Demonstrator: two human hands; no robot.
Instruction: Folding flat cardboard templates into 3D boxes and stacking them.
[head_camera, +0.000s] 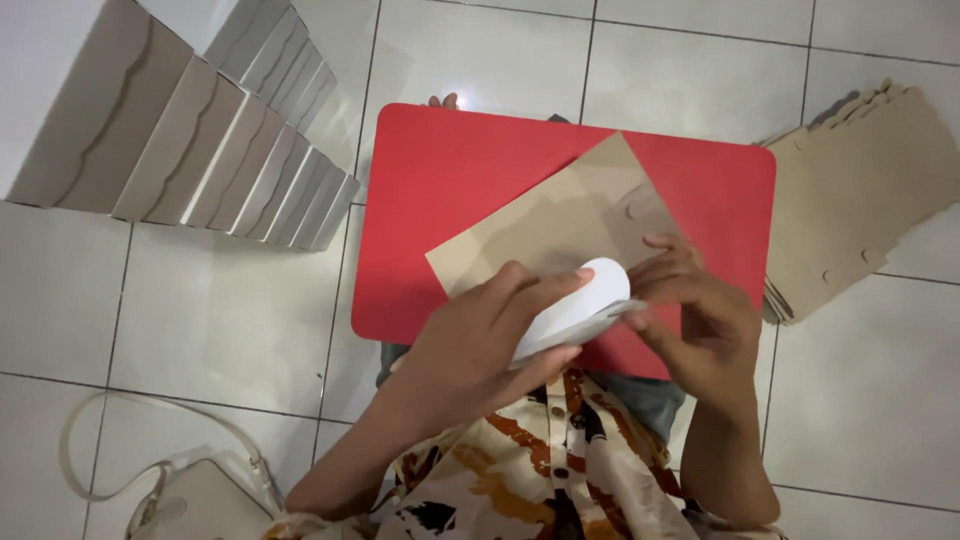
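Resting on a red board (470, 180) across the person's lap, a flat brown cardboard sheet (560, 215) lies at a slant, one corner pointing away from the body, with small notches cut along its right edge. Its near edge is hidden under both hands. The left hand (470, 350) is closed around a white curved piece (585, 300), glossy and rounded at the top, thumb below and fingers laid over it. The right hand (700, 310) pinches the same white piece from the other side, fingertips touching its right edge and the cardboard just above; its grip is closed on the white piece.

To the right, on the tiled floor (870, 400), lies a stack of flat brown cardboard blanks (860, 200) with notched edges, its near corner just beside the board. At upper left stands a row of folded grey-brown boxes (190, 140), leaning together, well apart from the hands. A pale handbag (200, 500) with a looped strap lies at lower left. A patterned shirt (530, 470) fills the bottom.
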